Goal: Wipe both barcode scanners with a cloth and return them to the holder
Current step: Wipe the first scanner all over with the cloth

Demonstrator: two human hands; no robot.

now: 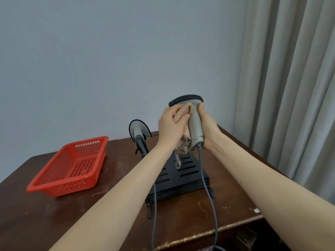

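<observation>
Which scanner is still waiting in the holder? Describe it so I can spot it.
Start at the red basket on the brown table. Just right of it stands the black holder. The waiting scanner sits at the holder's left end, untouched, unlike the one gripped in both hands.

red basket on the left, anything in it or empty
Empty. The red basket sits upright on the table, and its perforated floor shows bare through the open top.
</observation>
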